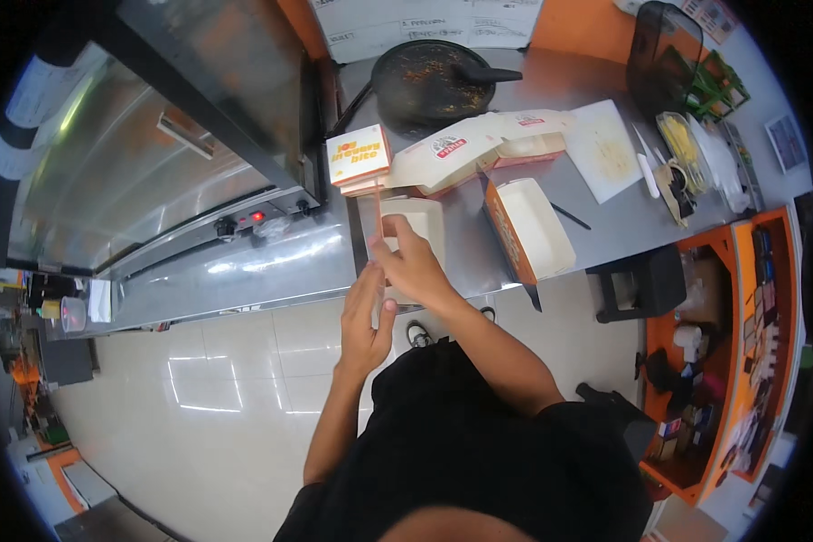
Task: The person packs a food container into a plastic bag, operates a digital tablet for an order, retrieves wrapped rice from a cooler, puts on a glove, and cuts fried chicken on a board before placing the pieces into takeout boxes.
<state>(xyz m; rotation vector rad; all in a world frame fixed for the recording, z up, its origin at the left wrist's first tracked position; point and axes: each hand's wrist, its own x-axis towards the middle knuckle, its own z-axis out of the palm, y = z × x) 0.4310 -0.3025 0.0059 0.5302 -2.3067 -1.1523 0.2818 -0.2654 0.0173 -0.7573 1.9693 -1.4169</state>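
Both hands meet at an upright thin paperboard panel, seen nearly edge-on, with an orange-pink edge. My left hand has its straight fingers on the panel's left side and its thumb on the right. Slightly farther forward, my right hand grips the same panel between thumb and fingers. A cream paperboard food tray lies under the right hand, partly hidden by it; whether the panel is joined to it is unclear. Just beyond stands a small closed printed carton.
Another open food box sits to the right, near folded cartons. Behind is a black pan with crumbs. A cutting board, a knife and a black stick lie right. A glass-fronted warming cabinet stands left.
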